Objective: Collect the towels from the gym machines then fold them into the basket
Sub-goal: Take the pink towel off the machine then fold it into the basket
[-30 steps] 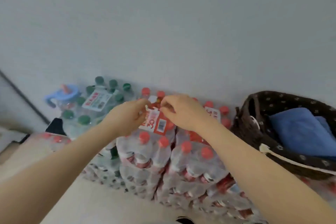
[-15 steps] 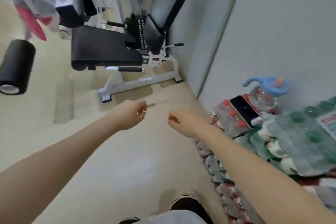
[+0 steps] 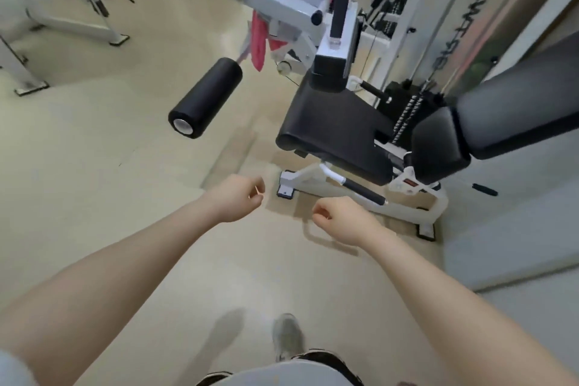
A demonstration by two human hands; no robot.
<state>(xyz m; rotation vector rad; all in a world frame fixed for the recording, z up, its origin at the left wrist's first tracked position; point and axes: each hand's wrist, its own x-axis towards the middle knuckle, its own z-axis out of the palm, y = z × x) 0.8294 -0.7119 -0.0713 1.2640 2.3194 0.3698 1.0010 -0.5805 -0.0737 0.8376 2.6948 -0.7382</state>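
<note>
Far left, I see white machine frames point(image 3: 72, 22) standing on the beige floor point(image 3: 94, 185). My left hand point(image 3: 235, 201) hovers over the floor with its fingers curled in loosely; something thin and pale shows at the fingertips, too small to name. Above it, a black foam roller point(image 3: 205, 102) sticks out from the machine. Just behind the roller, a pink towel point(image 3: 259, 42) hangs from the machine's white arm point(image 3: 275, 0). My right hand point(image 3: 340, 219) is curled into a loose fist, holding nothing I can make out. Further right sits the black seat pad point(image 3: 335, 128) with its backrest point(image 3: 517, 116). No basket is in view.
</note>
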